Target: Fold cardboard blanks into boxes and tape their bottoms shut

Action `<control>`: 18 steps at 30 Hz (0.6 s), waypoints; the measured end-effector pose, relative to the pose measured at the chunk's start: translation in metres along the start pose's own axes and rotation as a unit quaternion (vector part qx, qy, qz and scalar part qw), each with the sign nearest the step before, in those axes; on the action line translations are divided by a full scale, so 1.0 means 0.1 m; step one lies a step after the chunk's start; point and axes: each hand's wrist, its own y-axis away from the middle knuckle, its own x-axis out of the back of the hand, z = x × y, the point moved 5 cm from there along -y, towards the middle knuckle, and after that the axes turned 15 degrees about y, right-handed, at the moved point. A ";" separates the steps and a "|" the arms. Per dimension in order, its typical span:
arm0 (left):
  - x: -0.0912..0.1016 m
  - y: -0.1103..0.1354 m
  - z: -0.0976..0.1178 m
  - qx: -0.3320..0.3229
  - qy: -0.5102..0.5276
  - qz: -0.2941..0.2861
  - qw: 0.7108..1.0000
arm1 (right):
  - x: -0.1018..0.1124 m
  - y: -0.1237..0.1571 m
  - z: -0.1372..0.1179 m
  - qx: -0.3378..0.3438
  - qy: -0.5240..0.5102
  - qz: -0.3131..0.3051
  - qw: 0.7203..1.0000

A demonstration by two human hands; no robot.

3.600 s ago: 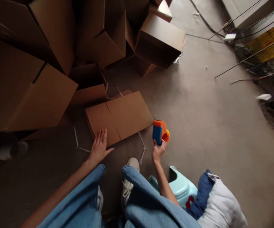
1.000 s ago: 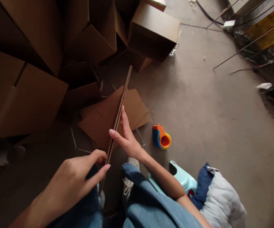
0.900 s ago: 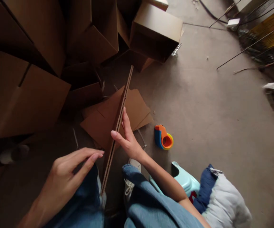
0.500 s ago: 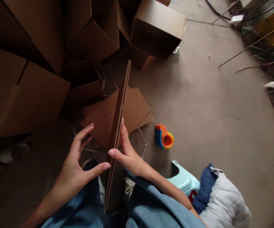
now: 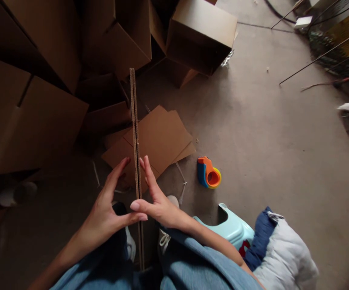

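Note:
A flattened cardboard box (image 5: 135,133) stands on edge in front of me, its doubled brown edge pointing up between my legs. My right hand (image 5: 159,205) is at its right side. The fingers there lie along the panel and the thumb crosses over the top edge, gripping it loosely. On the other side is my left hand (image 5: 104,205), with fingers stretched and spread close to the left face. Its thumb reaches across the edge just below the right thumb. Flat cardboard sheets (image 5: 165,137) lie on the floor behind.
Open cardboard boxes (image 5: 32,117) crowd the left and the back. An orange and blue tape dispenser (image 5: 209,173) rests on the floor to the right. Nearer are a pale turquoise stool (image 5: 235,229) and a bundled white and navy cloth (image 5: 289,249). Thin rods (image 5: 310,62) stick out at upper right.
The flattened box has swung from a rightward lean to nearly upright, its far end moving left. My left hand has come closer to it, and my right hand has shifted slightly left.

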 end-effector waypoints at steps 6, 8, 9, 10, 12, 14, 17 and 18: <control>0.01 -0.03 0.00 0.009 -0.006 0.015 1.000 | 0.01 0.00 0.02 0.009 -0.011 0.009 1.000; 0.03 -0.03 0.00 0.016 -0.015 0.028 0.999 | 0.02 -0.01 0.02 0.007 -0.011 0.010 1.000; 0.04 -0.03 0.00 0.018 -0.020 0.034 0.999 | 0.03 -0.01 0.02 0.004 -0.012 0.010 1.000; 0.05 -0.02 0.00 0.019 -0.024 0.039 0.999 | 0.04 -0.01 0.03 0.001 -0.012 0.009 1.000; 0.06 -0.02 -0.01 0.019 -0.029 0.042 0.999 | 0.05 -0.01 0.03 -0.004 -0.013 0.010 1.000; 0.06 -0.01 -0.02 0.021 -0.030 0.039 0.999 | 0.07 -0.01 0.03 -0.006 -0.015 0.013 1.000; 0.06 0.01 -0.04 0.022 -0.030 0.031 0.999 | 0.07 -0.01 0.02 -0.006 -0.019 0.012 1.000; 0.06 0.01 -0.03 0.021 -0.030 0.031 0.999 | 0.07 -0.02 0.01 -0.006 -0.020 0.010 1.000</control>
